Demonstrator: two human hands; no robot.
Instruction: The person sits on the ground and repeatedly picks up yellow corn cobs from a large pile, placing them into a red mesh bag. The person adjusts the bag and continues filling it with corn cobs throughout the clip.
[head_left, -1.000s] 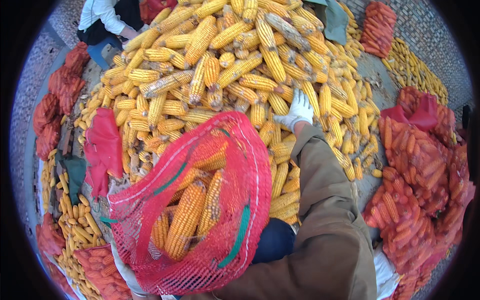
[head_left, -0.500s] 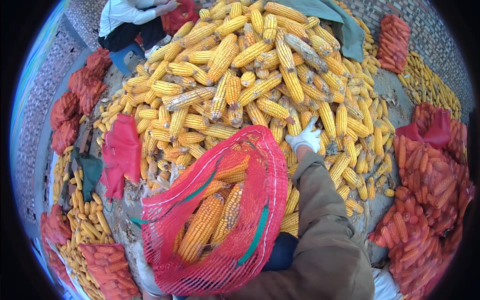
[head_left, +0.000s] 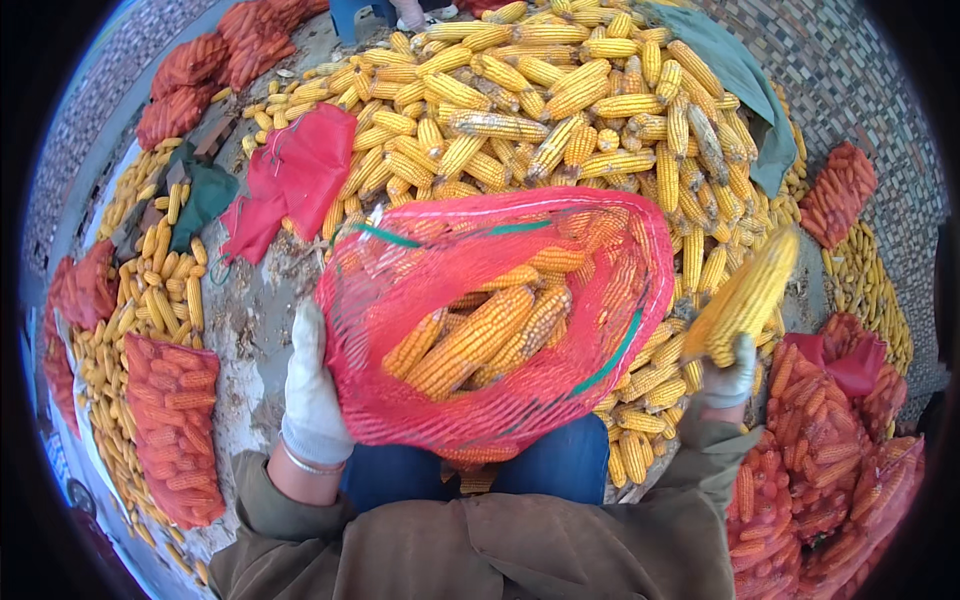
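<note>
A red mesh bag (head_left: 420, 425) with green stripes gapes open over my knees, several yellow corn cobs (head_left: 475, 345) lying inside. On its left side my left hand (head_left: 315, 390), in a white glove, grips the mesh; the bag hides most of its fingers. To the right of the bag, and apart from it, my gloved right hand (head_left: 730, 375) holds up a yellow corn cob (head_left: 750, 290). The cob stands tilted, its upper end pointing away to the right. Beyond the bag rises a big heap of corn cobs (head_left: 580, 90).
Filled red mesh bags stand at the right (head_left: 820, 410), left (head_left: 175, 430) and far left (head_left: 190, 70). An empty red bag (head_left: 300, 165) and a dark green cloth (head_left: 205, 200) lie left of the heap. Another person's foot shows by a blue stool (head_left: 355, 20).
My right hand has left the heap and come back to the right, now with a corn cob in it. The bag's mouth has turned and spread wider. My view has shifted.
</note>
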